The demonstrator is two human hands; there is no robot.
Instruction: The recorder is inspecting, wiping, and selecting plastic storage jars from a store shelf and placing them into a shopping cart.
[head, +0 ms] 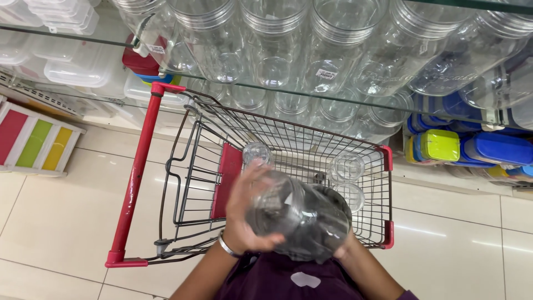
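Clear plastic jar [302,219] sits gripped between my left hand [247,214] and right hand [341,250], fingers wrapped around it, above the cart [366,147] where three jars [347,166] already stand at twelve o'clock.

One head cam, looking steeply down, close over the cart [288,150]; shelf of jars [333,72] at 12 o'clock.
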